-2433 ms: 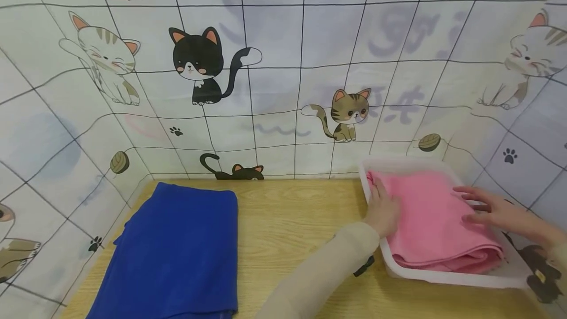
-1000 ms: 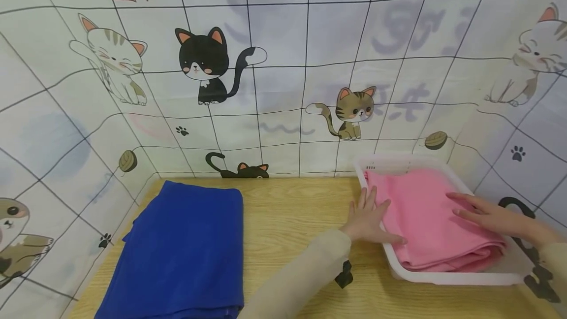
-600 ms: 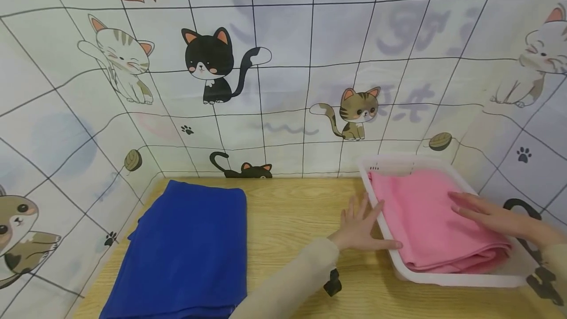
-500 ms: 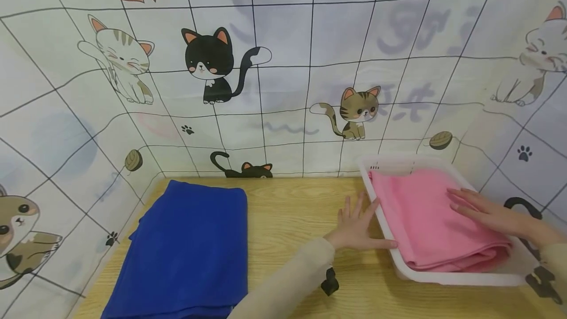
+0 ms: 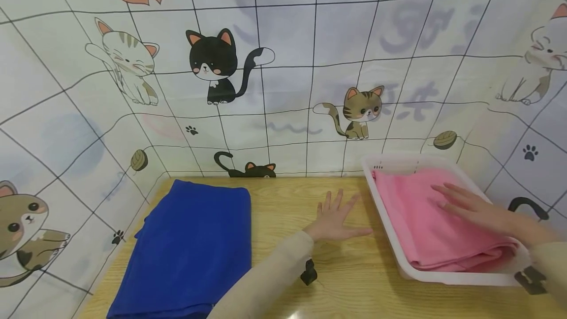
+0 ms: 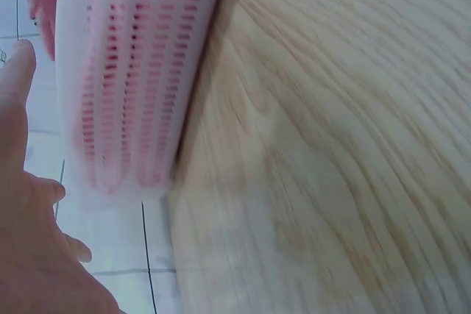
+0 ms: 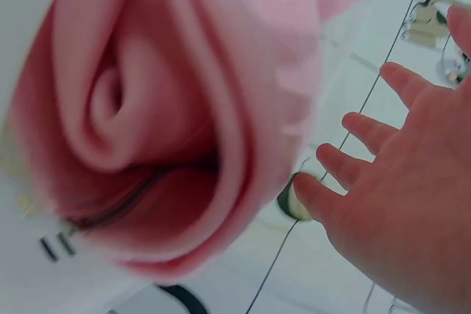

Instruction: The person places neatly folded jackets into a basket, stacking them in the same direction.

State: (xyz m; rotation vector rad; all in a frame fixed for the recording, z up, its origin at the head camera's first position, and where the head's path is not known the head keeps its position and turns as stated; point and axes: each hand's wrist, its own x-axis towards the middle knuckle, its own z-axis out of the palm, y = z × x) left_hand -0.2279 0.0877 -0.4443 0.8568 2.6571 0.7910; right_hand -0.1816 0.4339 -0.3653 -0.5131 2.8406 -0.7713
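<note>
A folded pink cloth (image 5: 434,225) lies inside a white plastic basket (image 5: 390,233) at the right of the table. My right hand (image 5: 476,210) is over the cloth's right part, fingers extended; the right wrist view shows its fingers apart from the rolled folds of the cloth (image 7: 191,108). My left hand (image 5: 334,223) hovers over the table left of the basket, fingers spread and holding nothing. In the left wrist view the basket's slotted side wall (image 6: 140,71) stands beyond that hand. A folded blue cloth (image 5: 190,245) lies at the left of the table.
The wood-grain table (image 5: 283,210) stretches between the blue cloth and the basket. A cat-print sheet (image 5: 288,63) with grid lines forms the back and sides. Something small and black (image 5: 308,272) shows at my left wrist.
My left hand has let go of the pink cloth's left edge, left the basket and moved left over the table. My right hand has shifted slightly left above the cloth.
</note>
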